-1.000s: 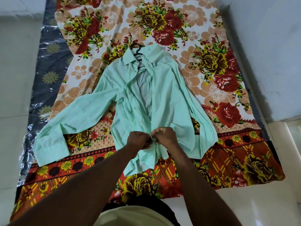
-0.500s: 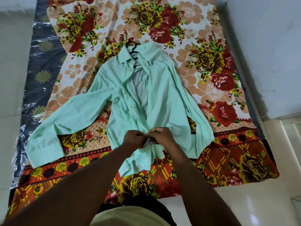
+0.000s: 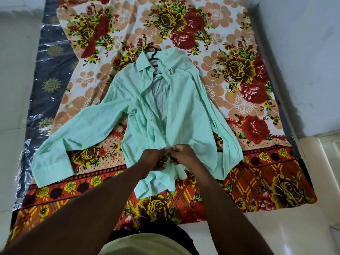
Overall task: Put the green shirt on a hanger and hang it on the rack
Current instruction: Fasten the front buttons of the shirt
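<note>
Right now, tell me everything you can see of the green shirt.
The green shirt is pale mint, thin cloth, long-sleeved, with collar and cuffs. It lies face up on the floral sheet, front open above. A black hanger sits inside the collar, hook poking out. One sleeve stretches leftward; the other lies along the body. The left hand and right hand pinch the front edges together near the hem.

green shirt (image 3: 185,115) | mint, long-sleeved, collared | front-up and unbuttoned on the flowered sheet (image 3: 244,105), collar toward its far end, hem near its orange border | one sleeve spread toward the sheet's left edge, the other along the body | hanger (image 3: 153,58) | black, inside the collar, hook lying on the sheet
</note>
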